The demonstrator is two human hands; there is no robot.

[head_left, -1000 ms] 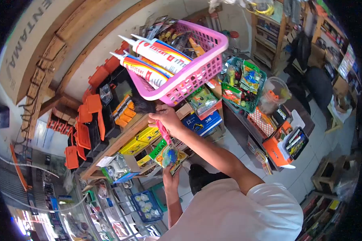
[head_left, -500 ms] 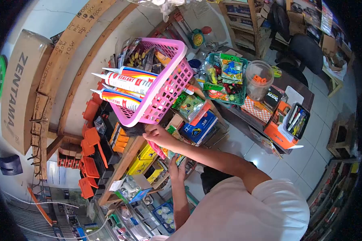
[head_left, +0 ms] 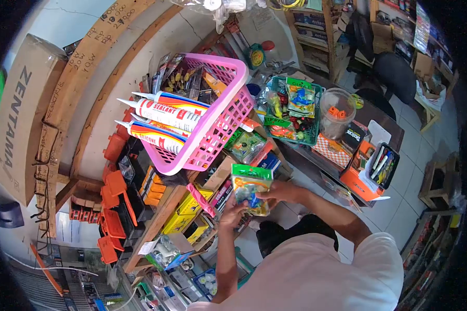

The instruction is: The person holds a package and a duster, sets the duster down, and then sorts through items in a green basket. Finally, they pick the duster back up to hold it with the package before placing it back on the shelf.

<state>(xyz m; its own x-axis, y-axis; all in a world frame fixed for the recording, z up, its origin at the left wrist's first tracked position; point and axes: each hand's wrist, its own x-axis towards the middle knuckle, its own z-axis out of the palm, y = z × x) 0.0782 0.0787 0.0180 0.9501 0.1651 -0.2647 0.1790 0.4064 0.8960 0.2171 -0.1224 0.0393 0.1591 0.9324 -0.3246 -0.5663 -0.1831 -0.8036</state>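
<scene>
A clear plastic packet [head_left: 250,181] with a green header and blue and yellow pieces inside is held up in front of me. My left hand [head_left: 232,214] grips its lower left side. On its right side, the fingers of my right hand [head_left: 279,192] close around the edge. Left of the packet, a bright pink strip-like object [head_left: 201,200] lies against the wooden shelf edge. Above it stands a pink perforated basket [head_left: 213,140] with white sealant tubes [head_left: 171,110] and several carded items in it.
At the back, a green basket [head_left: 316,136] of packets shares a dark table with a clear plastic tub [head_left: 339,106] and an orange box [head_left: 355,179]. Yellow boxes [head_left: 184,210] fill the shelf below the pink basket. Orange bins [head_left: 111,217] hang at left.
My right hand has moved from near the pink object under the basket over to the right, onto the packet. The packet is now raised and in fuller view.
</scene>
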